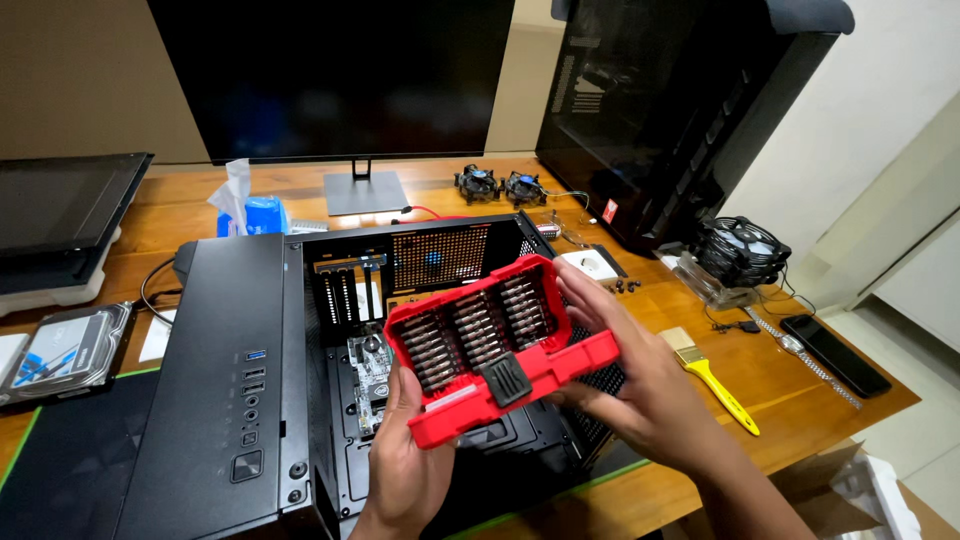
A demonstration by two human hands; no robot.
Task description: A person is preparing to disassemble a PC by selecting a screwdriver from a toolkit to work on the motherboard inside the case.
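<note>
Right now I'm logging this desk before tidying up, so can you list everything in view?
bit case: 1, red, held over the open PC case
open PC case: 1, black, lying centre
monitor: 1, black, rear centre
tower case: 1, black, rear right
small cooler fans: 2, black, behind
large cooler: 1, black, right
brush: 1, yellow handle, right
phone: 1, black, far right
hard drive: 1, silver, left
left hand: under the bit case
right hand: gripping its right side

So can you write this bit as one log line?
left hand: holds red bit case | right hand: holds case | below: open computer case
</note>
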